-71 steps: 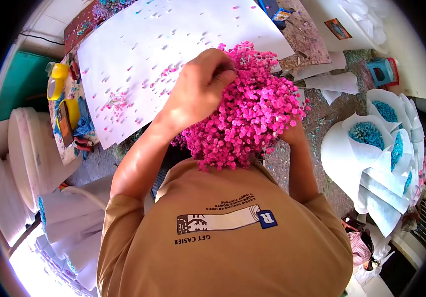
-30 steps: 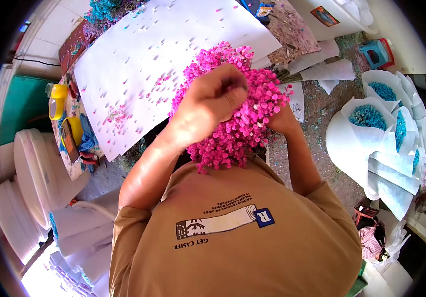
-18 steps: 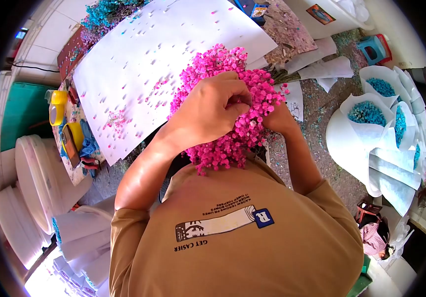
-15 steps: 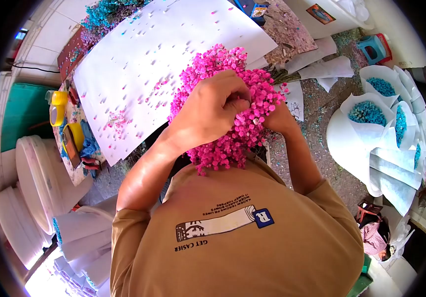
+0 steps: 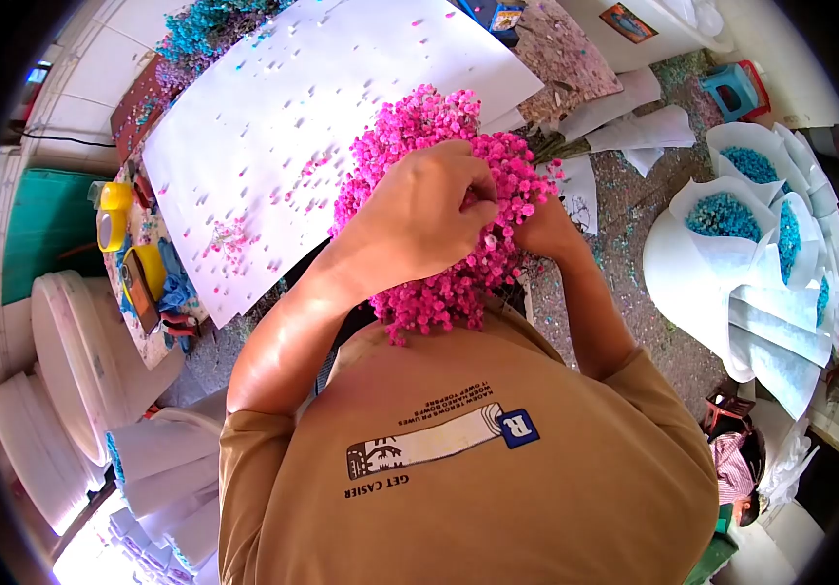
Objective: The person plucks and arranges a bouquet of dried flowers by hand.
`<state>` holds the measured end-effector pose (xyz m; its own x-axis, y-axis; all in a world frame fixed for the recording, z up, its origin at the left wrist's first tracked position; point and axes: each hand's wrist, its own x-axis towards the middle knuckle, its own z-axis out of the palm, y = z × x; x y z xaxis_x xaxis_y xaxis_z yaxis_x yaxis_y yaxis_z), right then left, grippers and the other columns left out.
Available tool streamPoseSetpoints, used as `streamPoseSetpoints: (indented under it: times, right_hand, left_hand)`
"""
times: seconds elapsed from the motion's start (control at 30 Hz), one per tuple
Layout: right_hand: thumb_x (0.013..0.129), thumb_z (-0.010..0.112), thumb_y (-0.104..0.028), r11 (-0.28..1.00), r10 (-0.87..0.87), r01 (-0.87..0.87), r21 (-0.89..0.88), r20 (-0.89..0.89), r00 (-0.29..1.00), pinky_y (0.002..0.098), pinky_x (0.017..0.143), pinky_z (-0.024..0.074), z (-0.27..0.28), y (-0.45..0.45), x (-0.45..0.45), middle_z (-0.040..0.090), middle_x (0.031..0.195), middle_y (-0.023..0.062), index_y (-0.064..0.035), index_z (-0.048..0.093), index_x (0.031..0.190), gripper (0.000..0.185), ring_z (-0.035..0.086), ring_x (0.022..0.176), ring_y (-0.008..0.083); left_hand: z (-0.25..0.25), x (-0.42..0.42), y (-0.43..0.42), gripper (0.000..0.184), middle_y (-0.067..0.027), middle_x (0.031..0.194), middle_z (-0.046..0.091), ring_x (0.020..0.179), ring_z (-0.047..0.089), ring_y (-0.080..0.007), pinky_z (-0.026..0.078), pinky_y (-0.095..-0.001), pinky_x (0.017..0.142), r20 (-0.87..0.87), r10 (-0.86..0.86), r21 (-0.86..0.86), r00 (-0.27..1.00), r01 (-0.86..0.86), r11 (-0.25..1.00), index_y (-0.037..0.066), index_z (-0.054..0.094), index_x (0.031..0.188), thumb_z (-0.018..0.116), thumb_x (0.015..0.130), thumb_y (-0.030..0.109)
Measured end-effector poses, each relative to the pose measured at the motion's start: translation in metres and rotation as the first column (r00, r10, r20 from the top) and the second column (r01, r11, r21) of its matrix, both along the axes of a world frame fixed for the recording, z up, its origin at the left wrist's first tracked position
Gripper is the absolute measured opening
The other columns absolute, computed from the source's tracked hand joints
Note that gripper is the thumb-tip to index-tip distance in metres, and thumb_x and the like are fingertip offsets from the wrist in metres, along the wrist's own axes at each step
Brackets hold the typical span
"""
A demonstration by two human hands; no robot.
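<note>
A full bunch of pink baby's breath (image 5: 419, 127) stands in front of my chest, its blossoms facing up. My left hand (image 5: 429, 210) lies over the top of it, fingers curled and pinched in among the blossoms. Whatever small sprig sits between those fingertips is hidden. At the bunch's right side, my right hand (image 5: 544, 232) grips it from below, and the flowers cover most of its fingers. The stems are out of sight under the blossoms.
White paper (image 5: 254, 127) strewn with loose petals covers the table ahead. Blue and purple dried flowers (image 5: 210, 39) lie at its far edge. White-wrapped blue bouquets (image 5: 722, 216) stand at right. Tape rolls (image 5: 113, 230) and a phone (image 5: 139, 291) are at left. A blue stool (image 5: 734, 93) stands far right.
My left hand has shifted slightly, its fingers still curled in the blossoms. My right hand has turned a little and shows more at the bunch's side.
</note>
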<state>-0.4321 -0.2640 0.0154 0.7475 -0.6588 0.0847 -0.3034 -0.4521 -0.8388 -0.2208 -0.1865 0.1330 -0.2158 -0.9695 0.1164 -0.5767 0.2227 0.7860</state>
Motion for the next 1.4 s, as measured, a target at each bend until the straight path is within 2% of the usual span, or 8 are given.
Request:
streamPoseSetpoints:
  times: [0.2,0.3,0.63,0.73,0.83,0.97,1.07,1.4]
  right_hand:
    - [0.084,0.073,-0.01,0.998,-0.055,0.057,0.023,-0.058,0.997,0.0383,0.128,0.0212,-0.005,0.001,0.0,0.051,0.152,0.016,-0.0104,0.059,0.143,0.061,0.035,0.15,0.0311]
    - [0.084,0.075,-0.008,0.93,0.061,-0.06,-0.364,-0.009,0.998,0.0368,0.126,0.0248,0.001,0.0,0.004,0.051,0.152,0.0165,-0.0072,0.054,0.146,0.065,0.039,0.149,0.0278]
    - [0.08,0.077,-0.008,0.998,-0.049,0.049,-0.026,0.028,0.998,0.0388,0.123,0.0309,-0.01,-0.004,0.005,0.055,0.148,0.0165,-0.0051,0.055,0.143,0.066,0.045,0.144,0.027]
    - [0.079,0.076,-0.009,0.981,-0.021,0.018,-0.193,-0.012,1.0,0.0395,0.124,0.0309,0.0,-0.002,0.006,0.055,0.148,0.0175,-0.0077,0.06,0.139,0.062,0.044,0.145,0.0292]
    - [0.08,0.075,-0.009,0.991,-0.014,0.017,-0.136,0.021,1.0,0.0397,0.124,0.0306,0.001,0.0,0.007,0.055,0.148,0.0173,-0.0085,0.062,0.138,0.06,0.044,0.145,0.0307]
    - [0.079,0.077,-0.009,0.999,-0.035,0.036,-0.015,0.022,0.999,0.039,0.123,0.0321,0.005,0.001,0.01,0.056,0.147,0.0169,-0.0053,0.058,0.141,0.065,0.048,0.141,0.0301]
    - [0.077,0.082,-0.01,0.986,-0.106,0.107,0.126,-0.014,0.994,0.0373,0.12,0.0362,0.007,0.001,0.013,0.058,0.145,0.017,-0.0009,0.048,0.147,0.078,0.053,0.137,0.0264]
    - [0.075,0.086,-0.011,0.977,-0.109,0.12,0.174,-0.073,0.991,0.0346,0.113,0.0441,0.004,0.001,0.012,0.062,0.139,0.0153,0.001,0.027,0.157,0.101,0.059,0.128,0.0227]
  left_hand:
    - [0.014,0.014,0.016,0.008,-0.0172,0.088,0.065,0.076,0.062,-0.0334,0.05,-0.0408,0.069,-0.682,0.291,0.46,0.672,0.085,0.884,-0.004,0.062,0.098,0.06,0.092,0.001]
    - [0.007,0.0,0.031,0.013,-0.0117,0.089,0.064,0.077,0.062,-0.0248,0.05,-0.0364,0.066,-0.545,0.09,0.201,0.834,0.025,0.979,-0.002,0.063,0.104,0.062,0.091,-0.002]
    - [-0.027,-0.011,0.024,0.022,-0.0148,0.091,0.056,0.075,0.062,-0.0363,0.051,-0.0453,0.058,0.111,0.07,-0.45,0.991,-0.012,0.893,0.003,0.062,0.1,0.066,0.079,-0.003]
    - [-0.016,-0.006,0.033,0.011,-0.01,0.083,0.056,0.071,0.061,-0.0281,0.047,-0.0399,0.053,-0.295,0.059,-0.194,0.954,-0.12,0.974,0.003,0.061,0.098,0.064,0.088,0.001]
    - [-0.002,0.012,0.042,0.013,-0.001,0.072,0.054,0.068,0.056,-0.0121,0.047,-0.0317,0.057,-0.868,0.311,0.4,0.386,0.174,0.9,0.0,0.064,0.097,0.059,0.1,0.012]
    - [0.003,-0.008,0.06,0.02,-0.013,0.089,0.068,0.069,0.065,-0.0204,0.051,-0.0331,0.062,-0.3,0.149,0.273,0.942,-0.065,0.96,-0.001,0.068,0.108,0.069,0.091,0.007]
    - [-0.023,-0.02,0.059,0.018,-0.0157,0.088,0.066,0.075,0.067,-0.036,0.054,-0.0421,0.063,-0.065,0.154,-0.177,0.986,-0.164,0.971,0.001,0.069,0.1,0.071,0.083,0.002]
    - [-0.021,-0.024,0.066,0.011,-0.013,0.083,0.061,0.071,0.065,-0.035,0.052,-0.0436,0.06,-0.127,0.15,-0.119,0.981,-0.165,0.979,0.002,0.069,0.091,0.072,0.08,0.002]
